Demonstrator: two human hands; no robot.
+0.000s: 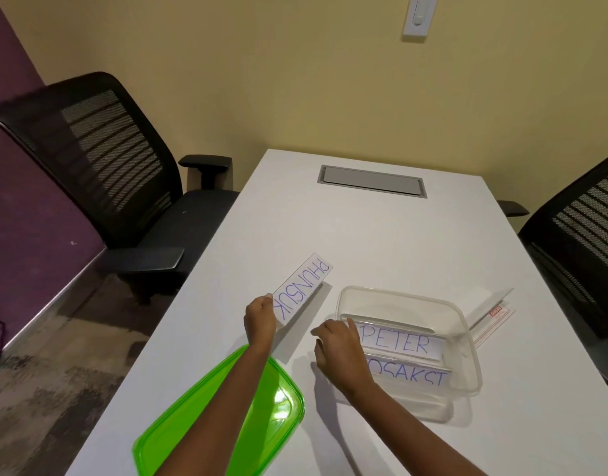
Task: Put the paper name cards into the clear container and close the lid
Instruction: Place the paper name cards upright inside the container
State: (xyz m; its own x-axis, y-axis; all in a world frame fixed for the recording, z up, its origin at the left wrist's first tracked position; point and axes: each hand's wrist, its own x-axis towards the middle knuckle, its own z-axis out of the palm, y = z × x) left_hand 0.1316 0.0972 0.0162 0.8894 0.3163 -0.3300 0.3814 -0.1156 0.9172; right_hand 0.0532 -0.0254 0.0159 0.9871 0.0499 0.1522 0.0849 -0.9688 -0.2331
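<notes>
Container (400, 293): clear plastic tub, open at the top, standing on the white table (364, 235). Every place below is given from this tub.
Card in the left hand: a white paper strip lettered PHUNSUK (302, 291), to the left of the container and apart from it, its far end pointing up and away.
Left hand (260, 319): grasps the near end of the PHUNSUK card, fingers curled round its edge, left of the container.
Right hand (340, 350): at the container's left rim, fingers bent, thumb beside the left end of the PETER card. Whether it pinches the card, the rim or nothing, I cannot tell.
PETER card (398, 343): inside the container, face up, lying across its width.
Third card (412, 376): also inside, on the near side of the PETER card. Only part of its lettering shows over the near wall.
Lid (192, 431): bright green, off the container, flat on the table to its near left and partly under the left forearm.
Clear stand (491, 310): a see-through plastic piece with a small red label, just beyond the container's right corner.
Grey hatch (371, 182): set in the tabletop, well beyond the container's far side.
Chairs: a black mesh one (100, 166) far to the left — another (580, 235) to the right.
</notes>
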